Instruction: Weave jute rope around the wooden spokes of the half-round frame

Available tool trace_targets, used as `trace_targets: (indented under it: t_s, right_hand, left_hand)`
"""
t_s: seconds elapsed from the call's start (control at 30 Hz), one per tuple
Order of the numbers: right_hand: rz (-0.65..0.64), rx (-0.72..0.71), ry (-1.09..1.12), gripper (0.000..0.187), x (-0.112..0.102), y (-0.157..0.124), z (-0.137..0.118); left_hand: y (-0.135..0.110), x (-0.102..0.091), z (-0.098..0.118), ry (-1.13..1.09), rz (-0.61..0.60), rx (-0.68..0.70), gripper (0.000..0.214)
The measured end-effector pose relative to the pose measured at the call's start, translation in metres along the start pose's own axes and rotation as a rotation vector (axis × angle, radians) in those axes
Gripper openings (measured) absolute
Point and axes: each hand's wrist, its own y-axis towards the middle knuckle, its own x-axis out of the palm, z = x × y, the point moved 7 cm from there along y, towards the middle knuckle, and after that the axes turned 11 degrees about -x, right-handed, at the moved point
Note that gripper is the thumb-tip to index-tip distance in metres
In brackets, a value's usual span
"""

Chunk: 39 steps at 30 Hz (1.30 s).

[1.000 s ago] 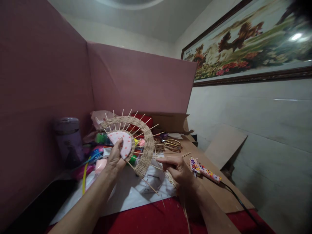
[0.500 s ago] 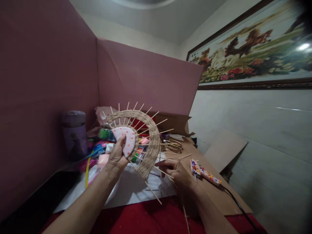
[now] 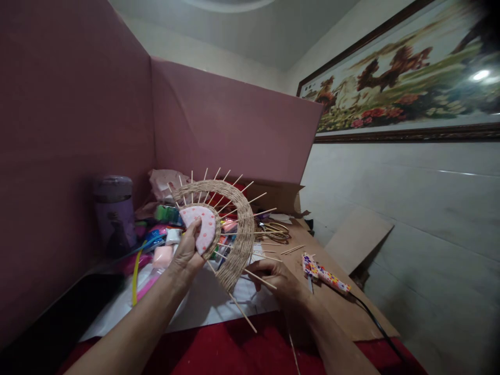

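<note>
My left hand (image 3: 186, 258) holds up a fan-shaped woven piece (image 3: 238, 229): a pink dotted half-disc (image 3: 205, 229) with thin wooden sticks radiating from it and a band of straw-coloured cord woven through them. The thumb presses on the pink half-disc. My right hand (image 3: 279, 278) sits lower and to the right, just under the woven band, with its fingers pinched on a thin strand I can barely make out among the stick ends.
A flowery glue gun (image 3: 322, 273) with a black cable lies on brown cardboard (image 3: 351, 312) to the right. A purple flask (image 3: 114, 211) and colourful craft clutter (image 3: 164, 239) stand at the back left. Pink boards (image 3: 234, 125) wall the desk; white paper (image 3: 211, 307) covers red cloth (image 3: 250, 349).
The woven piece has risen slightly and my right hand has dropped under its lower edge, closer to the sticks. The view has shifted a little.
</note>
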Motion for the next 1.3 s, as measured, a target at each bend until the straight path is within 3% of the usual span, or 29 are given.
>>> trace_targets:
  t_s: [0.3, 0.53, 0.73, 0.87, 1.07, 1.3]
  right_hand:
    - [-0.034, -0.045, -0.129, 0.027, 0.000, 0.000, -0.020]
    - [0.021, 0.003, 0.022, 0.027, 0.002, 0.000, -0.009]
    - [0.000, -0.009, -0.008, 0.022, 0.002, 0.001, -0.015]
    - [0.026, 0.014, 0.089, 0.024, 0.001, 0.003, -0.016]
    - [0.086, 0.027, 0.184, 0.029, -0.002, 0.006, -0.006]
    - [0.080, -0.010, 0.112, 0.030, -0.009, 0.006, -0.005]
  left_hand:
    - [-0.003, 0.003, 0.004, -0.011, -0.003, 0.035, 0.023]
    - [-0.008, 0.007, 0.003, -0.018, 0.024, 0.058, 0.025]
    - [-0.013, 0.016, -0.001, -0.027, -0.024, 0.018, 0.023]
    - [-0.014, 0.015, -0.006, 0.005, -0.014, -0.028, 0.024]
    - [-0.017, 0.022, -0.012, 0.074, -0.085, -0.072, 0.026]
    - [-0.020, 0.029, -0.019, 0.142, -0.202, -0.096, 0.027]
